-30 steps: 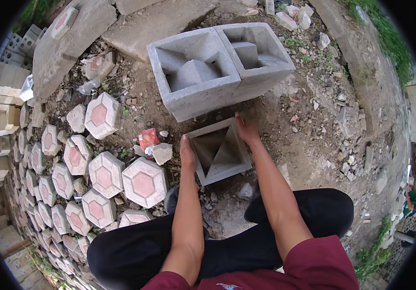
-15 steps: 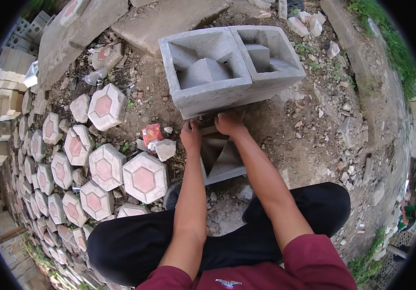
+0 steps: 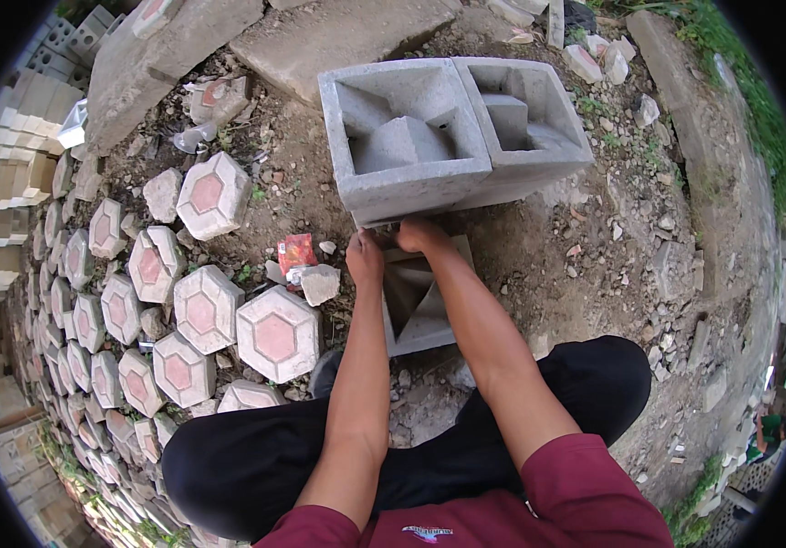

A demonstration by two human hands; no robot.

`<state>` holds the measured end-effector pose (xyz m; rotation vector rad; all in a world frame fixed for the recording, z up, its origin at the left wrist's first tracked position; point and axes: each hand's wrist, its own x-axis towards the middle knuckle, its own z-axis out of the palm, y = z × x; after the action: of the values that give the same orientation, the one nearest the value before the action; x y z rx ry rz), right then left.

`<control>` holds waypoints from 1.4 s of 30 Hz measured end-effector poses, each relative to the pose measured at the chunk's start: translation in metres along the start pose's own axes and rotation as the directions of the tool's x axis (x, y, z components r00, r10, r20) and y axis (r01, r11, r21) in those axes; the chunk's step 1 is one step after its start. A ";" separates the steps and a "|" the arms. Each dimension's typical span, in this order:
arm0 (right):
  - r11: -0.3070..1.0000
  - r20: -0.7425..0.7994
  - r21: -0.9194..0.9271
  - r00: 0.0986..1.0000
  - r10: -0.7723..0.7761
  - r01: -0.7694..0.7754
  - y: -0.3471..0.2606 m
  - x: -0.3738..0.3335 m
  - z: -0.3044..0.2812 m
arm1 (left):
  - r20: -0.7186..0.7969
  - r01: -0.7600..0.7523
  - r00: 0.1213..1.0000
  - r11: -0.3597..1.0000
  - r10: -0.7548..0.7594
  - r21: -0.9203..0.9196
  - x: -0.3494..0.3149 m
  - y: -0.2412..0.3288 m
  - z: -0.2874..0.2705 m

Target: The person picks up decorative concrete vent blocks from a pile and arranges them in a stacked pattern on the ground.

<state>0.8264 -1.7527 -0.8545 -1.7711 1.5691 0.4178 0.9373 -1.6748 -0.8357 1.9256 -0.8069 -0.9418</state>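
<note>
"Hand placement?"

"Left hand (image 3: pixel 365 256) and right hand (image 3: pixel 423 237) sit close together at the left block (image 3: pixel 404 144)'s near lower edge, presumably for level purchase; fingers hidden, grip cannot be determined."

"Nearer block (image 3: pixel 420 315)?"

"On the ground (image 3: pixel 539 265) beneath the forearms (image 3: pixel 368 393), hollow upward, apparently kept within reach."

"Right block (image 3: pixel 523 114)?"

"Flush against the left, seemingly steadying it"

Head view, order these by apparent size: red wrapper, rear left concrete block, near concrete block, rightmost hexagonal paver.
1. Rear left concrete block
2. Near concrete block and rightmost hexagonal paver: unsure, right forearm hides part of the block
3. Red wrapper
</note>
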 end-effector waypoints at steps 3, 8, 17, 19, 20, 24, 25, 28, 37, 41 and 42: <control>1.000 0.014 0.012 1.000 0.020 -0.020 -0.013 -0.006 -0.002 | -0.003 -0.045 0.999 0.994 0.045 -0.102 0.008 -0.012 -0.005; 0.991 -0.021 0.066 0.993 0.115 -0.114 -0.023 -0.022 -0.014 | -0.029 -0.079 0.997 0.963 0.074 -0.257 0.014 -0.030 -0.002; 0.992 -0.312 0.055 0.942 0.123 -0.112 0.014 -0.042 -0.021 | 0.103 0.158 0.987 0.823 -0.121 -0.546 0.013 -0.029 -0.004; 0.994 -0.324 0.076 0.940 0.105 -0.085 0.042 -0.041 -0.024 | 0.118 0.158 0.987 0.816 -0.111 -0.556 0.012 -0.026 -0.001; 0.994 -0.324 0.085 0.942 0.090 -0.065 0.049 -0.045 -0.025 | 0.115 0.156 0.987 0.810 -0.110 -0.565 0.013 -0.027 -0.002; 0.936 -0.392 0.272 0.862 0.321 -0.225 0.061 -0.069 -0.025 | 0.083 0.144 0.990 0.804 -0.118 -0.577 0.018 -0.037 -0.013; 0.906 -0.326 0.321 0.866 0.380 -0.277 0.056 -0.074 -0.025 | 0.030 0.101 0.995 0.851 -0.100 -0.515 0.020 -0.041 -0.020; 0.916 -0.550 0.362 0.753 0.362 -0.175 0.115 -0.064 0.013 | 0.011 0.058 0.998 0.887 -0.059 -0.458 0.004 -0.034 0.002; 0.509 -0.126 0.851 0.890 0.439 -0.131 0.118 -0.108 0.054 | 0.281 0.305 0.943 0.791 -0.176 -0.530 -0.044 -0.068 -0.032; 0.408 -0.125 0.906 0.851 0.511 -0.112 0.121 -0.110 0.064 | 0.304 0.335 0.932 0.797 -0.199 -0.503 -0.066 -0.070 -0.035; 0.416 -0.111 0.901 0.861 0.497 -0.124 0.118 -0.111 0.063 | 0.287 0.337 0.932 0.820 -0.220 -0.464 -0.068 -0.069 -0.035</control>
<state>0.7051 -1.6287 -0.8599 -0.7163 1.8812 -0.5642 0.9446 -1.5755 -0.8622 1.5054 -0.3364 -1.4130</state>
